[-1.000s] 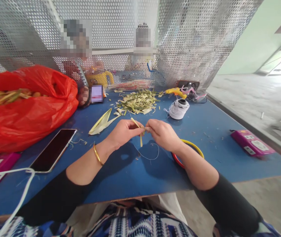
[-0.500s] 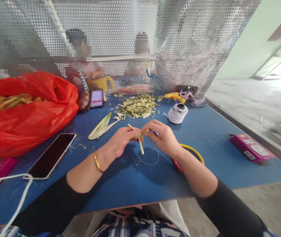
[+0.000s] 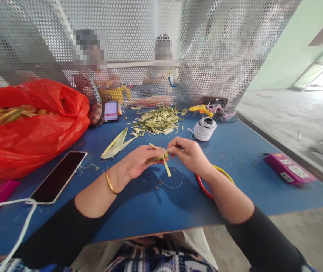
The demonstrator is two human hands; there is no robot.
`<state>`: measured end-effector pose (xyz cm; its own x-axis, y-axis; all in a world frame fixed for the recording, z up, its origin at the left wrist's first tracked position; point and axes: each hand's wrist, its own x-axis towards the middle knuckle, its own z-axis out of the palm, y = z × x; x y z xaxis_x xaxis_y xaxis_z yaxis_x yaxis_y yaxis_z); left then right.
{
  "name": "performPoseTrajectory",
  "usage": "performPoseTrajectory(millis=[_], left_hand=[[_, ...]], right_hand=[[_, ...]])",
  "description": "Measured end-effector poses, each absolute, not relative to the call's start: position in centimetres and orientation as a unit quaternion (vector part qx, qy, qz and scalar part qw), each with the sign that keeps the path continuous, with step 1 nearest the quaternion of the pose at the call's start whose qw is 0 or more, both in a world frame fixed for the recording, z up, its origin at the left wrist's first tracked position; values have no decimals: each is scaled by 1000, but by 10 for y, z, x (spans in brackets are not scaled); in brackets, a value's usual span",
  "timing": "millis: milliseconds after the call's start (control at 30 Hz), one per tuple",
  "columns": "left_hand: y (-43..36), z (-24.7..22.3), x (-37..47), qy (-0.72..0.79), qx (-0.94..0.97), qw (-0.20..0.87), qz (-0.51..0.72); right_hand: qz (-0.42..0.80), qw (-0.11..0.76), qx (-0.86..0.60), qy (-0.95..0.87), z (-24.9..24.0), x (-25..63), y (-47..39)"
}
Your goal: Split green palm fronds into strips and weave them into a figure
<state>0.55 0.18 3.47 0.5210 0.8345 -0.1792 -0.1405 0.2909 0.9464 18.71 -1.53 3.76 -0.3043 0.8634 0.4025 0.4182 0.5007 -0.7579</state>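
Fingers of both hands meet at one small leaf piece (image 3: 158, 159), a pale strip (image 3: 167, 169) lying across it.
The left hand (image 3: 138, 161) grips leaf piece and pale strip above the bench (image 3: 138, 213); the right hand (image 3: 189, 152) pinches at the right end. Since half a second ago, the left hand has edged rightward, the strip's lower tip has shifted the same way, and more green shows between the hands. Both pieces remain held, so the handwork appears unbroken; a thread loop (image 3: 175, 187) lies below.
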Motion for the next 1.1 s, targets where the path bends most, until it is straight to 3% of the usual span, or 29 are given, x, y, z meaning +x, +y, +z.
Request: performPoseTrajectory(millis=[333, 633, 900, 1100], left_hand=[[-1, 31, 12, 400, 478, 695, 358], [-2, 30, 12, 392, 467, 704, 364], [-6, 29, 20, 423, 499, 632, 414], [-4, 29, 16, 380, 493, 675, 396]], right_hand=[[152, 375, -458, -792, 30, 182, -16], [79, 412, -434, -797, 29, 180, -17], [87, 410, -476, -773, 24, 176, -17], [90, 442, -474, -756, 27, 178, -16]])
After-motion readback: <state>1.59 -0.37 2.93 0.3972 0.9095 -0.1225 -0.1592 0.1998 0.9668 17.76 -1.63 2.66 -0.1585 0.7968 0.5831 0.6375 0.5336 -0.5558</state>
